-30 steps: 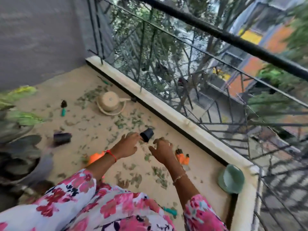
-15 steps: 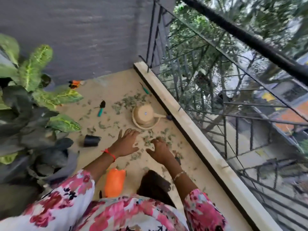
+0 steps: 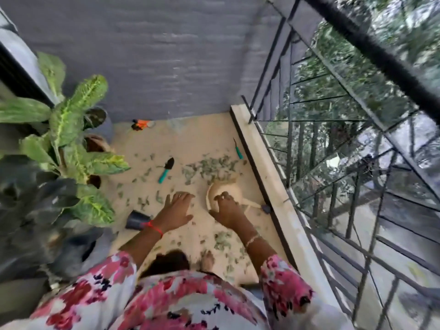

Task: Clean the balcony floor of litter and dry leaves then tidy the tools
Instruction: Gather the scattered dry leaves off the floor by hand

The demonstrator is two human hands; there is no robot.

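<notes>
Left hand (image 3: 177, 210) flat, fingers spread, over beige floor (image 3: 195, 139) w/ dry leaf bits (image 3: 207, 165); my R hand (image 3: 227, 208) bends over cream round pot (image 3: 232, 188), grip unclear.

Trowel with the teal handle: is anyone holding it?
No, the trowel lies on the floor, apart from the left hand and the right hand.

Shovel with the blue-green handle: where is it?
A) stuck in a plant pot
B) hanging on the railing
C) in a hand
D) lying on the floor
D: the shovel lies flat on the floor, next to the scattered leaves, and nothing is holding it.
</notes>
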